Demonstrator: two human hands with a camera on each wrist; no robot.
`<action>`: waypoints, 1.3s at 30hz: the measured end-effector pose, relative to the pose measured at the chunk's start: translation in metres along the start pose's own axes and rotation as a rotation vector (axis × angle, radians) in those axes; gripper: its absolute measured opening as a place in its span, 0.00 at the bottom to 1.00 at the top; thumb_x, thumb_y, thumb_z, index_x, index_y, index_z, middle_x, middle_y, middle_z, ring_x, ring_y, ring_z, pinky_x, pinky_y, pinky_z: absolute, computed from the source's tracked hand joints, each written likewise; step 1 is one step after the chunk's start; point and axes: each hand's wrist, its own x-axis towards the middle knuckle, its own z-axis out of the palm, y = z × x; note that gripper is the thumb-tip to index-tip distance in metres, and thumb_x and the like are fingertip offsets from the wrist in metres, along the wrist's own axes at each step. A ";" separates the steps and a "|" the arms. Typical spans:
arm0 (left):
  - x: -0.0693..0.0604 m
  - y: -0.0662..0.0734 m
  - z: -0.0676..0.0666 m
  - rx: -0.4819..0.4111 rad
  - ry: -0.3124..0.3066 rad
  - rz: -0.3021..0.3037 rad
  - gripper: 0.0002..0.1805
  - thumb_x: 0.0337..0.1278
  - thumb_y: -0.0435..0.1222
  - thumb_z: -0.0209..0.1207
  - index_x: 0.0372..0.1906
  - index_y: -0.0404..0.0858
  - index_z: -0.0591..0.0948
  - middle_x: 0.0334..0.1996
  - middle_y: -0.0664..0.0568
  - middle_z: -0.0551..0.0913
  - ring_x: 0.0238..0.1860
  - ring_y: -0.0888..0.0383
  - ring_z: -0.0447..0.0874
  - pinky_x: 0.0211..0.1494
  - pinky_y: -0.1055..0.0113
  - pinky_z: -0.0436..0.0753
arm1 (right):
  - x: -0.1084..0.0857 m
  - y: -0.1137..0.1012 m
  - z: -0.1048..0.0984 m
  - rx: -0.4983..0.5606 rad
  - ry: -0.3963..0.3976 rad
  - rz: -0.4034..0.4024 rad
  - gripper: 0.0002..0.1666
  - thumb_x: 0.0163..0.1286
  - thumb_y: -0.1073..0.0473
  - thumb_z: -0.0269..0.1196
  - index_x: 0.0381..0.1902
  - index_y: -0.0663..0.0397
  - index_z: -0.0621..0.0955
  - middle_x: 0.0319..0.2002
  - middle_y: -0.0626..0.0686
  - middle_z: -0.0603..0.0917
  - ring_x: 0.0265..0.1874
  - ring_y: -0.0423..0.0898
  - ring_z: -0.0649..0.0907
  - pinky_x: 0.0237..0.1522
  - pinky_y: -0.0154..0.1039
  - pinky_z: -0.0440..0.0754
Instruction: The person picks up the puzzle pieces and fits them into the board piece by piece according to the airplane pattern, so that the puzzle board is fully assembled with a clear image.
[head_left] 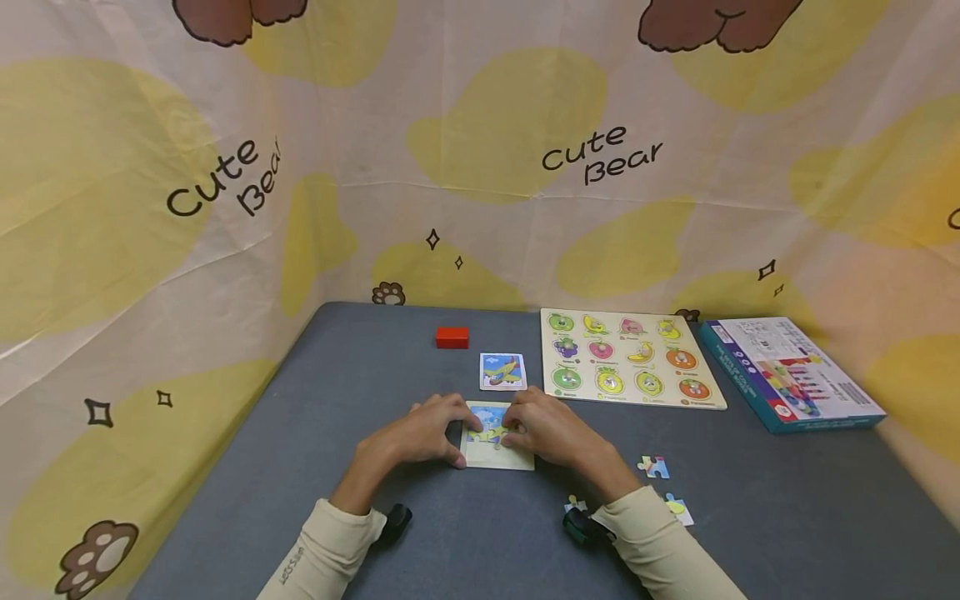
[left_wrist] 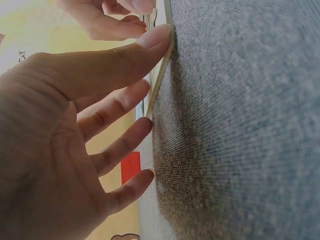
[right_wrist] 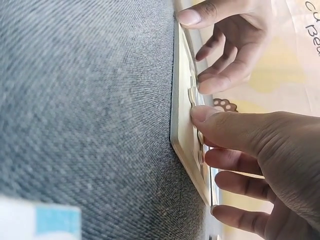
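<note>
A small wooden puzzle board [head_left: 495,457] lies flat on the table, its pale near strip bare and joined blue and yellow pieces [head_left: 489,414] on its far part. My left hand [head_left: 423,431] holds the board's left side, thumb at the near corner and fingertips by the far edge; in the left wrist view the hand [left_wrist: 60,120] has its other fingers spread. From the right, my right hand [head_left: 555,429] pinches a piece low over the board; the thumb touches the piece's edge in the right wrist view, though fingers [right_wrist: 232,159] partly hide it.
A picture card with a plane [head_left: 502,372] lies beyond the board, a red block [head_left: 452,337] behind it. A fruit board [head_left: 630,358] and a box [head_left: 795,375] stand back right. Loose pieces lie right: one [head_left: 653,467], another [head_left: 679,509], a third [head_left: 574,503] by my wrist.
</note>
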 end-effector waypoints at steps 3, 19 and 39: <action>0.000 0.000 0.000 -0.003 -0.003 -0.003 0.26 0.48 0.37 0.81 0.56 0.48 0.89 0.53 0.56 0.80 0.56 0.52 0.73 0.60 0.43 0.69 | 0.000 0.000 0.000 -0.001 0.001 -0.003 0.11 0.68 0.53 0.76 0.44 0.52 0.91 0.42 0.47 0.85 0.45 0.44 0.79 0.48 0.45 0.81; 0.000 0.000 -0.001 -0.018 -0.006 -0.001 0.26 0.48 0.36 0.81 0.56 0.47 0.89 0.53 0.56 0.80 0.56 0.51 0.73 0.60 0.42 0.69 | 0.001 0.001 0.001 0.026 -0.009 -0.049 0.12 0.70 0.56 0.74 0.50 0.48 0.93 0.44 0.49 0.84 0.45 0.45 0.78 0.46 0.42 0.79; 0.003 0.010 0.003 0.034 -0.052 0.100 0.29 0.55 0.34 0.77 0.64 0.45 0.86 0.62 0.53 0.81 0.60 0.51 0.74 0.63 0.44 0.70 | 0.001 0.003 0.005 0.062 0.021 -0.023 0.13 0.69 0.55 0.75 0.49 0.51 0.91 0.42 0.50 0.84 0.42 0.43 0.76 0.43 0.39 0.77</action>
